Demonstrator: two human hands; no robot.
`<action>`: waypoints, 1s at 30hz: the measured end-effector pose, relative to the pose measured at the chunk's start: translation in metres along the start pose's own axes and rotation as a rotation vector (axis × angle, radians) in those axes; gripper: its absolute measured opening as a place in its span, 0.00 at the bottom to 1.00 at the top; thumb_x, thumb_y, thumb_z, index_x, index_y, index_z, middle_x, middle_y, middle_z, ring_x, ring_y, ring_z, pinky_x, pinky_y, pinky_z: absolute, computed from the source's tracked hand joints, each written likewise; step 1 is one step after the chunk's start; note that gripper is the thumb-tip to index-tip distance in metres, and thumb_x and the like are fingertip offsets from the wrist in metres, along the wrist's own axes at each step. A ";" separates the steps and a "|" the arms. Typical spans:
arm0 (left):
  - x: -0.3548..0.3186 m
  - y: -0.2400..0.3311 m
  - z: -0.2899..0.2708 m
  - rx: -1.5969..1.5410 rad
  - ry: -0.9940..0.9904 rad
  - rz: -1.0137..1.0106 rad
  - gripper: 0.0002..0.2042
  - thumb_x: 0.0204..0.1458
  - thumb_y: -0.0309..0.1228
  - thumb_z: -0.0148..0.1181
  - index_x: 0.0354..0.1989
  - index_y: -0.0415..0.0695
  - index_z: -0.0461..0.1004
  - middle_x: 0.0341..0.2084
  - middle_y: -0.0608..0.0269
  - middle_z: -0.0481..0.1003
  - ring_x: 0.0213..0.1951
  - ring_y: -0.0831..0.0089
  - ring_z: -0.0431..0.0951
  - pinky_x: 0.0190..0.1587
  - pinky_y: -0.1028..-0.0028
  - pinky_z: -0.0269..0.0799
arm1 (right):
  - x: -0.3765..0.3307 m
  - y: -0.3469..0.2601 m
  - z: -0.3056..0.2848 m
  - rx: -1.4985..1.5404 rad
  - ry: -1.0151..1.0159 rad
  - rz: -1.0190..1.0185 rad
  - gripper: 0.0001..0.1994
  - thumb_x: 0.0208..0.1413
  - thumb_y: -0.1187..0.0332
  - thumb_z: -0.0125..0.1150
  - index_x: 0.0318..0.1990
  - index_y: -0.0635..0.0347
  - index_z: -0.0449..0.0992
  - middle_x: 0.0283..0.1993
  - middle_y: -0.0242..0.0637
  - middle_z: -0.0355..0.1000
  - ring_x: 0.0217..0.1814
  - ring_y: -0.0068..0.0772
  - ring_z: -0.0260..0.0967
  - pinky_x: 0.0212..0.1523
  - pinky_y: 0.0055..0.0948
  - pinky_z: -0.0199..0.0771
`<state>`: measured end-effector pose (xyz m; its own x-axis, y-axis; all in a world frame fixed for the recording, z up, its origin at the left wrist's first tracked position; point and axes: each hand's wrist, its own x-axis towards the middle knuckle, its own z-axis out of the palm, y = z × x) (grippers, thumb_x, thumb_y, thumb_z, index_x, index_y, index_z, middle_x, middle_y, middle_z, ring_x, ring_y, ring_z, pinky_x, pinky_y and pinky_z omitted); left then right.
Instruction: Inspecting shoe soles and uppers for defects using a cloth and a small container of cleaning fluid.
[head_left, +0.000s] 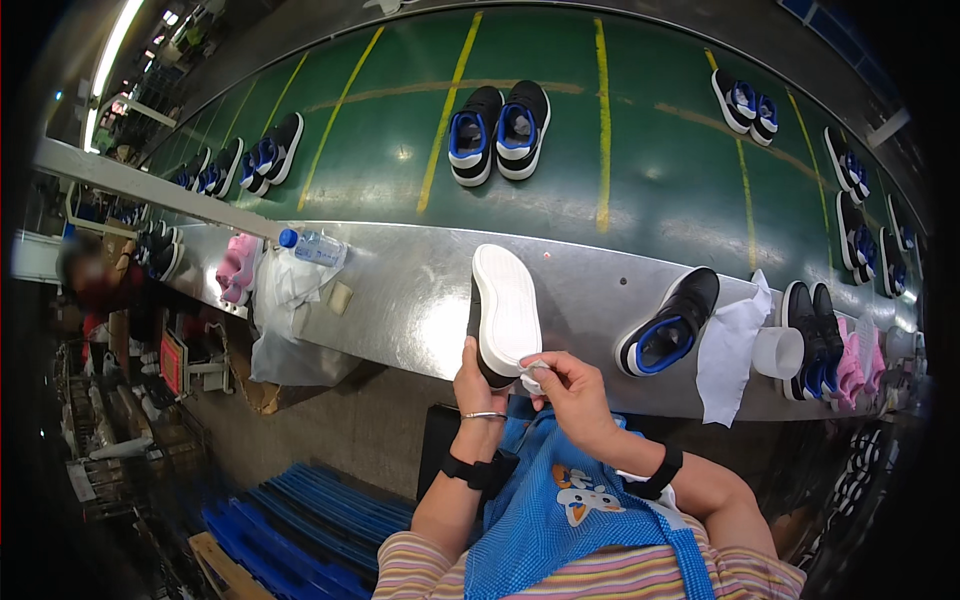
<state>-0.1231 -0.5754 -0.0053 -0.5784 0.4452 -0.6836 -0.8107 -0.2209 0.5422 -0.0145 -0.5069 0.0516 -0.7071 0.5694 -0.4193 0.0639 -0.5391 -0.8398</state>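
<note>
A black shoe with a white sole (508,305) is tilted up over the edge of the metal bench, its sole facing me. My left hand (476,385) is closed around its heel end from the left. Between the thumb and fingers of my right hand (572,395) is a small white cloth (533,376), pressed to the sole's edge near the heel. Another black shoe with blue lining (672,322) stands on the bench to the right. Beside it lies a large white cloth (733,350).
Beyond the metal bench (400,275) runs a green conveyor belt (370,130) with yellow lines, carrying several pairs, including black shoes (497,135). A water bottle (313,247), white rags (287,292) and pink shoes (238,268) are at left. A white cup-like container (778,352) stands right.
</note>
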 end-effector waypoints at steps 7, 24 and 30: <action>-0.014 0.015 0.011 0.249 -0.309 -0.028 0.22 0.53 0.44 0.44 0.48 0.38 0.60 0.43 0.51 0.67 0.42 0.60 0.71 0.41 0.59 0.70 | 0.033 -0.046 -0.011 -0.502 -0.069 -0.466 0.10 0.48 0.76 0.52 0.39 0.59 0.73 0.30 0.31 0.65 0.30 0.20 0.62 0.30 0.21 0.64; -0.041 0.044 0.011 -0.124 -0.219 -0.316 0.19 0.53 0.45 0.41 0.50 0.49 0.60 0.47 0.57 0.65 0.48 0.58 0.65 0.43 0.54 0.66 | 0.006 0.005 -0.074 -0.954 -0.337 -0.718 0.11 0.40 0.82 0.52 0.34 0.59 0.72 0.31 0.37 0.62 0.33 0.36 0.64 0.32 0.27 0.65; -0.057 0.054 0.017 -0.350 -0.305 -0.414 0.20 0.51 0.43 0.43 0.50 0.49 0.61 0.48 0.57 0.64 0.50 0.60 0.64 0.44 0.56 0.65 | -0.009 -0.052 -0.013 -0.595 0.057 -0.852 0.16 0.38 0.84 0.50 0.37 0.59 0.73 0.30 0.36 0.61 0.31 0.33 0.62 0.31 0.24 0.64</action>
<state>-0.1323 -0.5983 0.0711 -0.2000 0.7711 -0.6045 -0.9737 -0.2253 0.0348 -0.0026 -0.4755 0.0948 -0.6474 0.6547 0.3901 -0.0930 0.4402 -0.8931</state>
